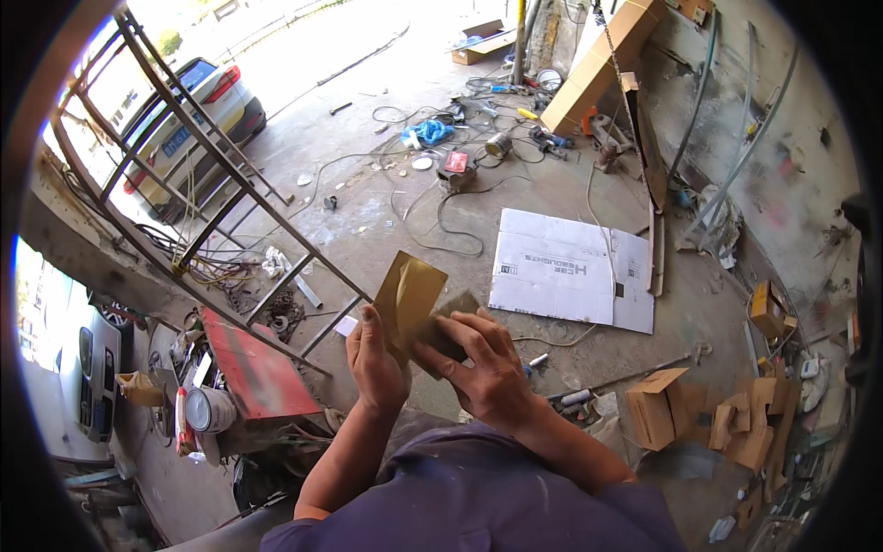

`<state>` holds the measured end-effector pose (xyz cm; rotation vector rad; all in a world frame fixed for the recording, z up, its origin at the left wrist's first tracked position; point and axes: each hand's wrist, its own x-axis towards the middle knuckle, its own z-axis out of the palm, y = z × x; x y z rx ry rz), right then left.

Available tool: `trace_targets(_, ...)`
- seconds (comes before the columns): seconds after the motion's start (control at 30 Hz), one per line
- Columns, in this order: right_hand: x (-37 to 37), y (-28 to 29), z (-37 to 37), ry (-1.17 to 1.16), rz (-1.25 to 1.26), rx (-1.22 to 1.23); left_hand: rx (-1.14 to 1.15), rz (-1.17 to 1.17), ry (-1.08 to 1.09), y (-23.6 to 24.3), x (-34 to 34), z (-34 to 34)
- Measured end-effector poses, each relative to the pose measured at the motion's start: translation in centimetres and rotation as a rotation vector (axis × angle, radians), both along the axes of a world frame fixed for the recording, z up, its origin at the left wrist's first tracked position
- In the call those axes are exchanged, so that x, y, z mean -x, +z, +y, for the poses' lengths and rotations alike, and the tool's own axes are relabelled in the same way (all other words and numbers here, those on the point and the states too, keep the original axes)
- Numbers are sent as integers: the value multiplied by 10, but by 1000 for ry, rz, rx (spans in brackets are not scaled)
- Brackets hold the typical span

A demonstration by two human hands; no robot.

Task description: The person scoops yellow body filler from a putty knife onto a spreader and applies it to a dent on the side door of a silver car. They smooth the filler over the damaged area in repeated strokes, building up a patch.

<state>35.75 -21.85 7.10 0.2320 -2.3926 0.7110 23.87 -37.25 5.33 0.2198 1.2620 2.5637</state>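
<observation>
In front of my chest, my left hand (377,366) grips a flat, gold-coloured rectangular plate (411,283) by its lower end, with the thumb up along its left edge. The plate is tilted, and its face shines. My right hand (480,357) is closed around a thin grey-brown piece (460,308), perhaps an abrasive sheet or pad. That piece lies against the lower right side of the plate, and my right fingers cover much of it. The lower end of the plate is hidden behind my hands.
A metal ladder (244,189) slants across the left, beside a red panel (253,363) and a white bucket (210,409). A flattened white carton (566,267) lies ahead. Cables (441,241) and tools litter the floor. Open cardboard boxes (658,409) stand at right; cars (198,129) are at left.
</observation>
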Motion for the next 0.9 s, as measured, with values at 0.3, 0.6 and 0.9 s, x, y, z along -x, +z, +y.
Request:
trace_targets(0.3,15,19,23,1,27,760,576,1003,128,13,1,-3)
trace_targets(0.6,4,3,8,250,-18,250,590,883,178,23,8,-8)
trace_targets(0.9,9,8,19,145,156,1452,-141,-86,-223,-8,-11,-22)
